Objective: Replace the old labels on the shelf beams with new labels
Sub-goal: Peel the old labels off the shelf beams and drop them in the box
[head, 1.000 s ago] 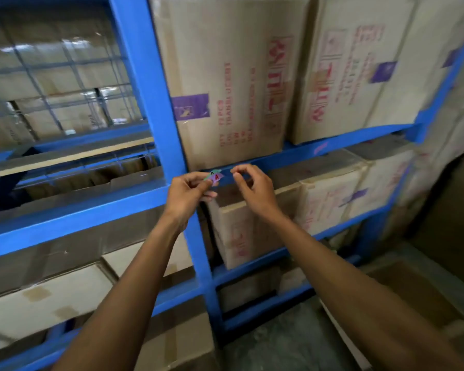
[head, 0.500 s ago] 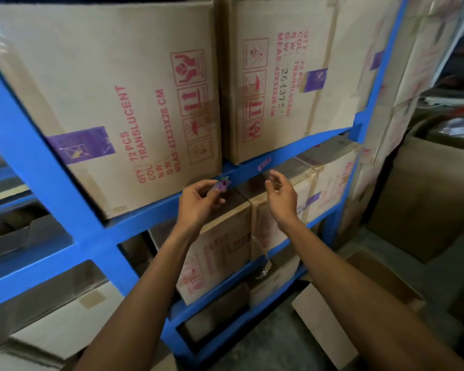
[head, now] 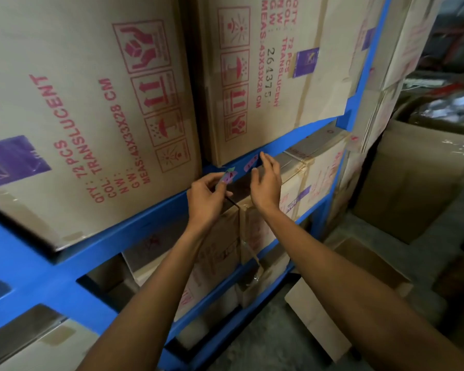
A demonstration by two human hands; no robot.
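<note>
My left hand pinches a small stack of coloured labels just below the blue shelf beam. A pink label is stuck on the beam a little to the right. My right hand hovers beside that pink label with fingers spread and relaxed, its fingertips close to the label; whether they touch it I cannot tell.
Large cardboard boxes printed in red fill the shelf above the beam, and smaller boxes sit under it. An open carton lies on the floor at the right, with a tall box behind it.
The view has swung right along the rack. Both hands shifted right along the beam; my right hand opened up near the pink label while my left kept the labels.
</note>
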